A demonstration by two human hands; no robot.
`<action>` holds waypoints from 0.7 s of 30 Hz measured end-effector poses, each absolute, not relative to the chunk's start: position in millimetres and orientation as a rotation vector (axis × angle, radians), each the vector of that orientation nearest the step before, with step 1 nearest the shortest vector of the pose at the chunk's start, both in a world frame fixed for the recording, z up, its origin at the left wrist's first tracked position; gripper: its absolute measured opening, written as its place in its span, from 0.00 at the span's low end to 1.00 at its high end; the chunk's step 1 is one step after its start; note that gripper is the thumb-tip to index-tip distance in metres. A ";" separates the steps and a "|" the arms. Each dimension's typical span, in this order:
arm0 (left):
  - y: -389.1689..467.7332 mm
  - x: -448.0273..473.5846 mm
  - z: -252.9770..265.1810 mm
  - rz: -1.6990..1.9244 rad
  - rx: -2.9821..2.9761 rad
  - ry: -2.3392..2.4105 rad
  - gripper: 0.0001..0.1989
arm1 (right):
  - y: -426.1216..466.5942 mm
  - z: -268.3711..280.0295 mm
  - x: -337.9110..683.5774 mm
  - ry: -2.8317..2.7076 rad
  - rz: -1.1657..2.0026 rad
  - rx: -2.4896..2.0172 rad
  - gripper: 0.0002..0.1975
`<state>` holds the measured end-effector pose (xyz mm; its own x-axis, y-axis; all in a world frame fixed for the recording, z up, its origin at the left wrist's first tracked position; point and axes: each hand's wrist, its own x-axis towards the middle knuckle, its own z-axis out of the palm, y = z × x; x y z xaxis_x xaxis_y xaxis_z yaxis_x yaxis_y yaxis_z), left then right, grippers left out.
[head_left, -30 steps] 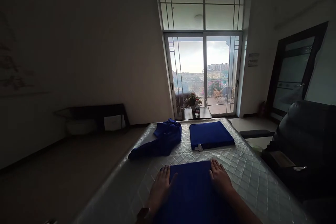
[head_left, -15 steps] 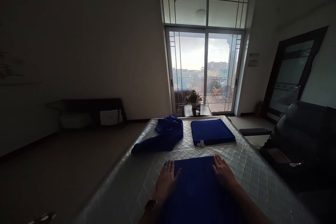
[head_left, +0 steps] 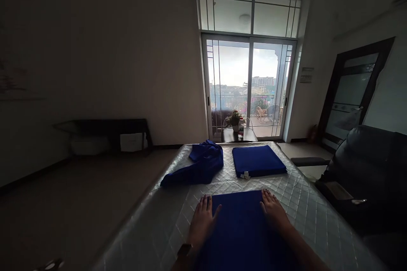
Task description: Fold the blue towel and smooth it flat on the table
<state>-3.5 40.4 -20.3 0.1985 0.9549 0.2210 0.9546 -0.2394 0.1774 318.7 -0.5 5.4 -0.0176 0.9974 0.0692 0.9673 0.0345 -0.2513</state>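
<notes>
fingers [head_left: 206, 203] of both hands lie flat and slightly spread, gripping nothing. left hand [head_left: 202, 221] rests on the left edge of the near cloth [head_left: 240, 228]; right hand [head_left: 274, 214] rests on its right edge, with the cloth spread between them on the mattress [head_left: 305, 216]. count: two hands, three blue cloths, one mattress. beyond the fingertips, ahead of the right hand, lies a folded cloth [head_left: 258, 161] with a small pale tag at its near edge; ahead of the left hand lies a crumpled cloth [head_left: 199, 169]. farther off stand a small table [head_left: 239, 134] with a plant [head_left: 234, 118] and a glass door [head_left: 249, 87]. near cloth and both forearms are cut off by the lower frame edge. the room is dim; the low bench [head_left: 104, 133] far left of the fingers and the dark chair [head_left: 365, 169] to the right are hard to make out.
</notes>
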 end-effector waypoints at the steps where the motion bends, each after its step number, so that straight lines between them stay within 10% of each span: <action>1: 41.2 -3.4 -21.8 0.460 2.433 1.938 0.40 | -2.2 4.4 318.7 -2.079 0.199 -2.032 0.35; 14: 41.0 13.4 -14.7 0.363 2.438 2.050 0.41 | -9.5 1.1 319.5 -2.028 0.279 -2.005 0.36; 21: -5.4 129.8 -14.8 0.382 2.728 1.343 0.38 | -7.0 -5.9 321.8 -1.993 0.247 -1.976 0.33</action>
